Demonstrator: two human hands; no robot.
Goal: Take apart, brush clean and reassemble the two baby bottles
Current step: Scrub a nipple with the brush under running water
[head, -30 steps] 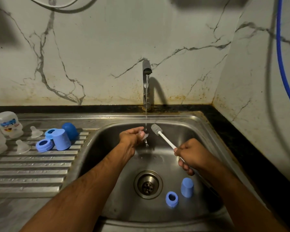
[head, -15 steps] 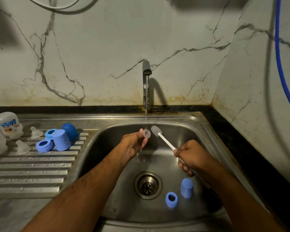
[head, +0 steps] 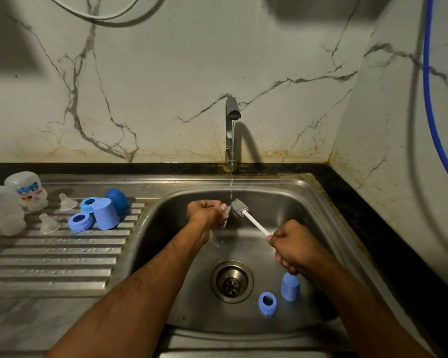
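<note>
Both cloudy plastic bottle bodies [head: 4, 210] stand dismantled at left of frame among blue screw rings [head: 80, 222]. Mid-frame under the tap, the left hand [head: 204, 214] pinches a small clear teat [head: 226, 211]; the right hand [head: 294, 248] grips the white bristle brush [head: 251, 219]. Brushing seems unfinished, reassembly not begun.

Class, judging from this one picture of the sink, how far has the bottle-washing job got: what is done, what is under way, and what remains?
Done: both bottles are apart, their teats and blue rings lying loose on the drainboard.
Under way: the left hand holds a small clear part under the running tap while the right hand grips the brush.
Left: the blue ring and blue cap in the basin, then reassembly.
</note>
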